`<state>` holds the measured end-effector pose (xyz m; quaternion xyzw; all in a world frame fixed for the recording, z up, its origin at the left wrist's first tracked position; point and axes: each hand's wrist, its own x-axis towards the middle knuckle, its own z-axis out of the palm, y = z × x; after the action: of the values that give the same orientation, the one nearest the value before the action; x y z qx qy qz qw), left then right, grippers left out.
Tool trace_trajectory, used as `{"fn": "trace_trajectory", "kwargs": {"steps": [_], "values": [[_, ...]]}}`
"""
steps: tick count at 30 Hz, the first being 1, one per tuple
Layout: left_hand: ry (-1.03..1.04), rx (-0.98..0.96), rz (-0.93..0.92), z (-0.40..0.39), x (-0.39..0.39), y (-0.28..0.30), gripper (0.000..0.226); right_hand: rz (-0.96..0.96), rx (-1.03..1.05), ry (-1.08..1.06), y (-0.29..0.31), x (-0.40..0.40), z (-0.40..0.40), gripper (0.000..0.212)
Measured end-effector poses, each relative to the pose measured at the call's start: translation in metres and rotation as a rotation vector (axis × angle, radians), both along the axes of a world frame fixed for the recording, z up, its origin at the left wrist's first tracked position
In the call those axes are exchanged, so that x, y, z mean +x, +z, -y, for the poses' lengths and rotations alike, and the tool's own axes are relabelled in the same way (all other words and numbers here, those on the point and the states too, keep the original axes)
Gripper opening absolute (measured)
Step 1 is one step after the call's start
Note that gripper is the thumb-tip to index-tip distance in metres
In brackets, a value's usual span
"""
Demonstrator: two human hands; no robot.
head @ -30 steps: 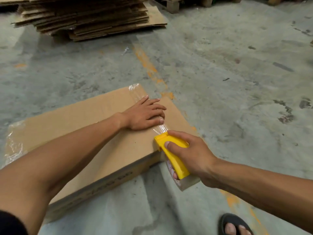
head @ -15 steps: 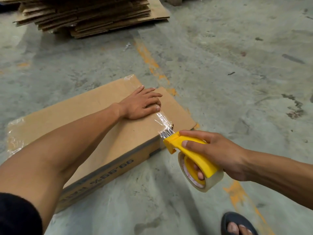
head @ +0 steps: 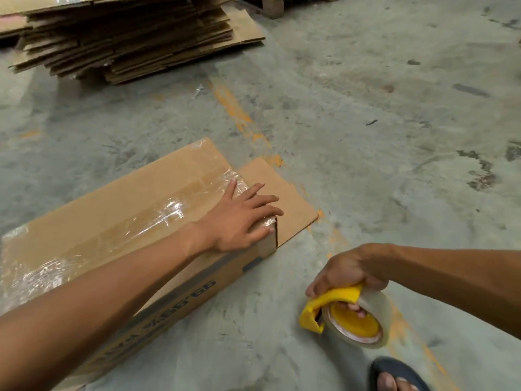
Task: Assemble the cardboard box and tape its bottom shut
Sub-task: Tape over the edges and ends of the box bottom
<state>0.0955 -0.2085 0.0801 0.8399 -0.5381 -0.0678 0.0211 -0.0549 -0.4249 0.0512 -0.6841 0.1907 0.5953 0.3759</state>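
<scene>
A brown cardboard box (head: 118, 210) lies on the concrete floor with its taped face up. Clear tape (head: 169, 210) runs along the seam and wraps over the near right end. My left hand (head: 242, 218) lies flat on that end, fingers spread, pressing the tape at the corner. One loose flap (head: 282, 193) lies on the floor past the hand. My right hand (head: 349, 272) grips a yellow tape dispenser (head: 335, 306) with a clear roll, held low over the floor to the right of the box and apart from it.
A stack of flattened cardboard sheets (head: 127, 38) sits at the back left. A wooden pallet corner (head: 270, 7) shows at the top. My sandalled foot (head: 394, 376) is at the bottom right. Worn orange paint (head: 234, 108) crosses the concrete.
The tape no longer links the dispenser to the box. My right hand drew the dispenser away, down and to the right. My left hand slid to the box's end corner.
</scene>
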Motion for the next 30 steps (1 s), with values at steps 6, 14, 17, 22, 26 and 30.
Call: {"fn": "trace_trajectory", "kwargs": {"steps": [6, 14, 17, 22, 26, 30], "values": [[0.158, 0.065, 0.097, 0.022, -0.022, -0.012, 0.05, 0.034, 0.08, 0.073, 0.01, 0.018, -0.031, 0.039], [0.26, 0.02, 0.129, -0.066, -0.047, -0.013, 0.071, 0.038, 0.143, 0.353, 0.007, 0.026, -0.09, 0.039], [0.331, 0.027, 0.077, -0.144, -0.062, -0.007, 0.067, 0.06, 0.18, 0.452, 0.009, 0.033, -0.123, 0.039], [0.566, 0.09, 0.046, -0.262, -0.097, 0.001, 0.075, 0.125, 0.249, 0.591, 0.021, 0.045, -0.18, 0.038], [0.719, 0.111, 0.066, -0.303, -0.12, 0.0, 0.081, 0.195, 0.324, 0.627, 0.036, 0.051, -0.214, 0.037], [0.767, 0.08, 0.106, -0.304, -0.125, -0.007, 0.083, 0.199, 0.389, 0.611, 0.051, 0.056, -0.227, 0.036]]}}
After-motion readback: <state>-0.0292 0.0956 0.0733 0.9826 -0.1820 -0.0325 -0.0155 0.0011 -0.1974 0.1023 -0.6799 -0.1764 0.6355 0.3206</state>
